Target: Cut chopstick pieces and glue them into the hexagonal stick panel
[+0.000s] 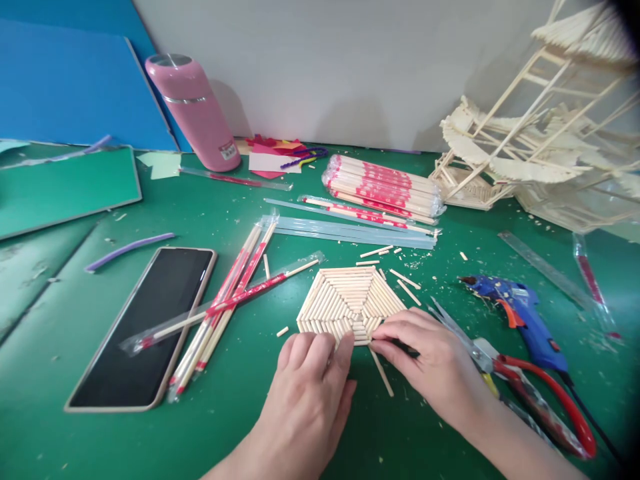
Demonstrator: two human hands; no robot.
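Observation:
A flat hexagon of glued wooden sticks (347, 298) lies on the green table (210, 413). My left hand (307, 387) rests palm down with fingers stretched flat onto the hexagon's near edge. My right hand (430, 363) is beside it, fingers curled in a pinch at the hexagon's near right corner; what it pinches is too small to make out. A loose stick (381, 372) lies on the table between my two hands.
A phone (145, 327) and wrapped chopsticks (225, 307) lie to the left. A chopstick pack (383, 187) and glue sticks (350, 230) lie behind. A blue glue gun (520, 317) and red-handled cutters (555, 407) lie right. A pink bottle (197, 110) and stick model (545, 133) stand behind.

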